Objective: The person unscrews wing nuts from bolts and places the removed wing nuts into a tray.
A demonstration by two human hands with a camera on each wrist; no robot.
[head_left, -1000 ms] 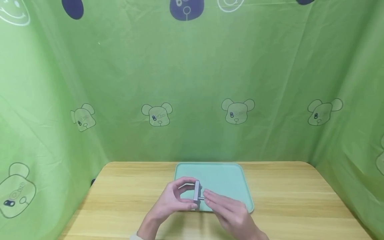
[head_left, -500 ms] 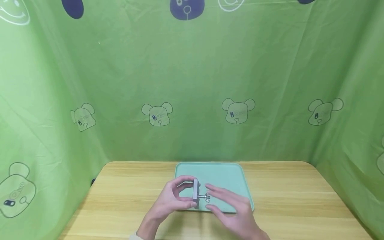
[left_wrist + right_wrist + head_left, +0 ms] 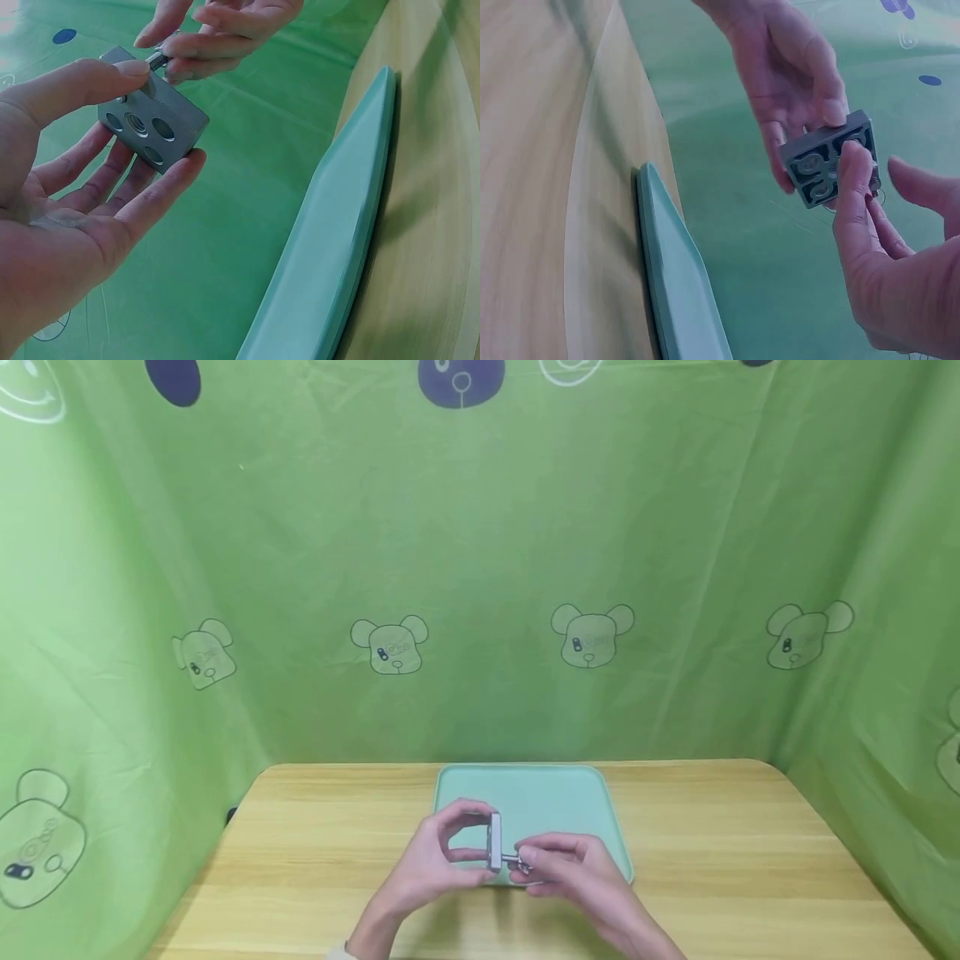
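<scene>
My left hand (image 3: 433, 862) grips a small grey metal block (image 3: 494, 842) by its edges, thumb on one side and fingers on the other. Several round holes show on the block's face in the left wrist view, one of them threaded. From the opposite face juts a threaded screw (image 3: 157, 61) with a wire ring at its outer end. The fingers of my right hand (image 3: 577, 870) are curled about that ringed end, the thumb over it in the head view. In the right wrist view, the right index finger (image 3: 853, 180) overlaps the block's recessed face.
Below and behind the hands lies a pale green tray (image 3: 551, 793) on a wooden table (image 3: 712, 835). Green cloth (image 3: 480, 710) with bear prints hangs around the table's back and sides.
From straight fingers beside the screw, the right hand drew back, spread apart and exposed the ringed end, then curled its fingers around it. The left hand keeps its grip, the block turned slightly.
</scene>
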